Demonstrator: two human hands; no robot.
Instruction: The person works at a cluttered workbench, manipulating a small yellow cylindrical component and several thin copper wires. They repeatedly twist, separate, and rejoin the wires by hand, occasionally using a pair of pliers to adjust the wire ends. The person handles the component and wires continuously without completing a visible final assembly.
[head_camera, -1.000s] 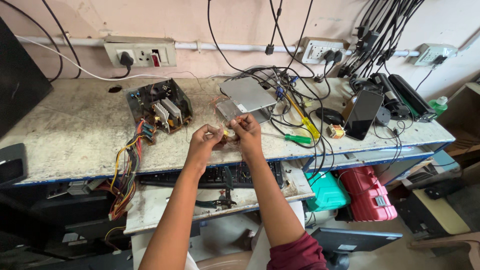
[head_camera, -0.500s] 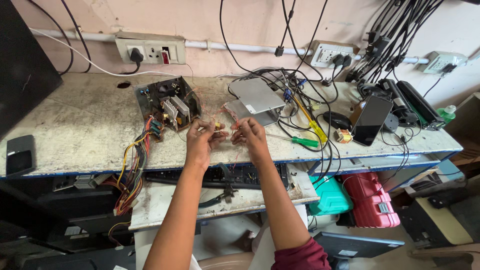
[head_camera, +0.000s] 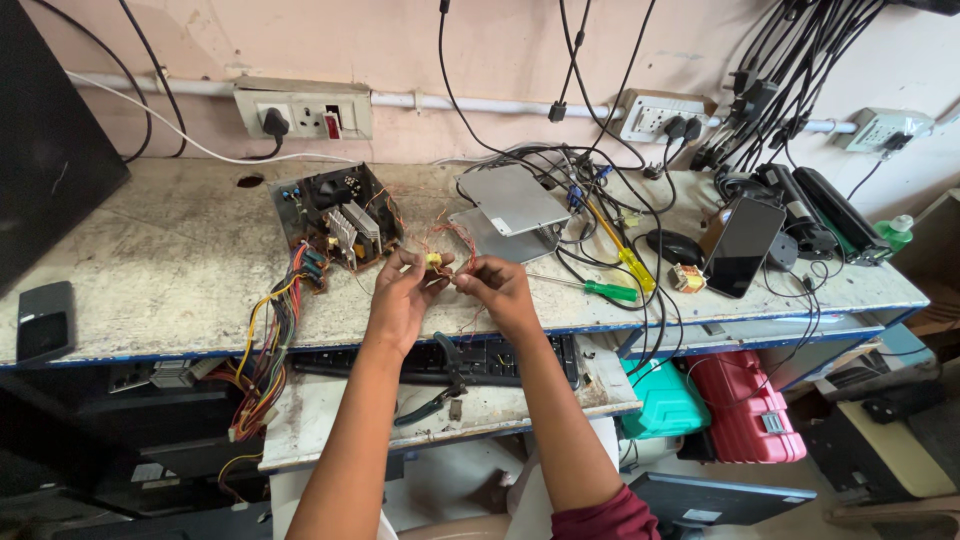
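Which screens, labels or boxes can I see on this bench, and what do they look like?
Smartphone: propped at the right of the bench, dark blank rectangular screen.
Small black device: flat at the bench's left edge, dark glossy face.
Red case: under the bench, white label.
Teal case: beside it.

A second ago both hands pressed together around the small yellow part (head_camera: 433, 260). Now the left hand (head_camera: 403, 298) alone pinches it, the right hand (head_camera: 503, 290) has drawn slightly rightward, and thin copper wire (head_camera: 452, 234) loops loosely above them.
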